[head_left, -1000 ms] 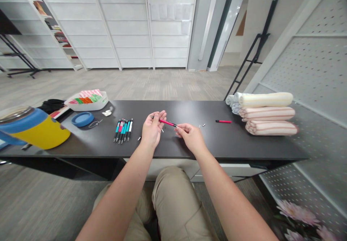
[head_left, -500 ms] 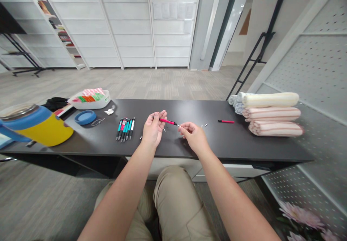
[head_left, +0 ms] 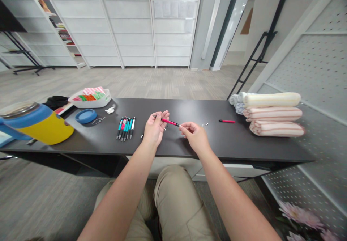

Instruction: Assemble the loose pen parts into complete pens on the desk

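Note:
A red pen [head_left: 170, 122] with a black grip lies slantwise between my hands, above the dark table [head_left: 187, 107]. My left hand [head_left: 155, 129] pinches its upper left part between thumb and fingers. At the other end, the fingertips of my right hand [head_left: 193, 133] close around the pen's tip; a small pale part there is mostly hidden. Left of my hands, several teal, red and white pens [head_left: 125, 128] lie side by side. Another red barrel piece [head_left: 227, 121] rests to the right. Small pen parts [head_left: 206, 124] are scattered near both hands.
Rolled towels [head_left: 273, 114] are stacked at the right end. On the left are a yellow and blue jug [head_left: 40, 127], a blue lid [head_left: 86, 116], a white basket [head_left: 90, 103] of colourful packets and a crumpled white item [head_left: 110, 110]. The table's near edge runs above my knees.
The gap at the pen's tip has narrowed, with my right fingertips now up against it. Otherwise both hands keep nearly the same place, and the view has shifted slightly.

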Tool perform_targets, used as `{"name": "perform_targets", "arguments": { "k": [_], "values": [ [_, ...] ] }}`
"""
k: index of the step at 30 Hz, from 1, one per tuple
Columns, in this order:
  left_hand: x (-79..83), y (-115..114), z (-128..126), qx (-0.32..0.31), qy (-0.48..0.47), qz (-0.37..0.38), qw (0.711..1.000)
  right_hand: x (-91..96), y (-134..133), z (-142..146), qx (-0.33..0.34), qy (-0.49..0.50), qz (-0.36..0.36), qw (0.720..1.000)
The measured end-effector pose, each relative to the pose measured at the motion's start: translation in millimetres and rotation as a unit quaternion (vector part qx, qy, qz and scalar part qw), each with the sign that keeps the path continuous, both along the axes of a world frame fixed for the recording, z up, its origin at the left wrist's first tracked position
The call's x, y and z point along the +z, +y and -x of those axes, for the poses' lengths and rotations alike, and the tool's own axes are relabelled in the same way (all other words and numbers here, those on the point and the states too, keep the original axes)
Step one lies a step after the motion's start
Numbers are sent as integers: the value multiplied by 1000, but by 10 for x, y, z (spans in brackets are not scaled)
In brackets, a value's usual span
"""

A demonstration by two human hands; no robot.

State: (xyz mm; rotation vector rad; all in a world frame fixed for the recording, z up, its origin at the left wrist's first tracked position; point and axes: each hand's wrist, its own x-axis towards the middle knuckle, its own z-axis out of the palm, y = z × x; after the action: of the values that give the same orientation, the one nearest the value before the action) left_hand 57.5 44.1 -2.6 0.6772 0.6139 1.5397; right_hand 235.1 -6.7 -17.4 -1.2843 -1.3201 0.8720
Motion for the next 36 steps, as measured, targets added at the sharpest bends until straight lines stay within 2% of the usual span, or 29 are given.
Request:
{"name": "perform_targets", "arguments": {
  "k": [14,27,36],
  "values": [
    [11,-29,-11,-15,14,-6,1000,29,-21,23,-14,-16,-3,1000],
    [4,-11,-3,4,2,1,1000,-18,-21,11,1,-41,-8,999],
    [29,-41,-3,-10,14,1,1000,1,-10,-13,29,32,17,999]
  ]
}}
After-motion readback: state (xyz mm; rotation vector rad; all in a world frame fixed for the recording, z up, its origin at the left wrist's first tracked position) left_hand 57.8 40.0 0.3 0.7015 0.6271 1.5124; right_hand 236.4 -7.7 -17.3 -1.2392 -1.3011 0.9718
